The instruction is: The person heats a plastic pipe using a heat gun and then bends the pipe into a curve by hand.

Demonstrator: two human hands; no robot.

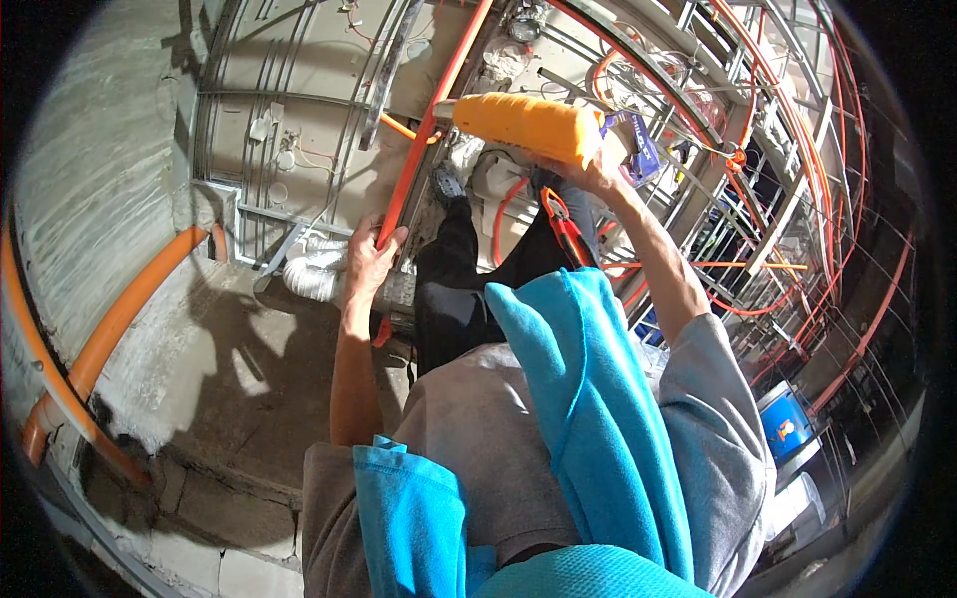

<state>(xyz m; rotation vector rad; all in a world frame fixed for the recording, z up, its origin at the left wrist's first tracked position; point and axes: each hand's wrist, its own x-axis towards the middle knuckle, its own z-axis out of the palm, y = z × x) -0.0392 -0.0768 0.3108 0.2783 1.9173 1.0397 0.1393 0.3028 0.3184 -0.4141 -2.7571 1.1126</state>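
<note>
My left hand is closed round the lower end of a long straight red-orange conduit pipe, its thumb along the side. The pipe slants up and away to the right. A yellow tool that looks like a heat gun lies across the upper middle, with my right hand wrapped round its handle end. Its short grey nozzle points left, right beside the pipe; whether they touch I cannot tell. Red-handled pliers rest by my right thigh. Part of my right hand's fingers is hidden behind the tool.
Metal studs and rails with loose wires lie beyond my feet. A thick orange pipe runs along the left wall. A tangle of red conduits fills the right side. A purple-blue packet sits past my right hand; a blue container stands at right.
</note>
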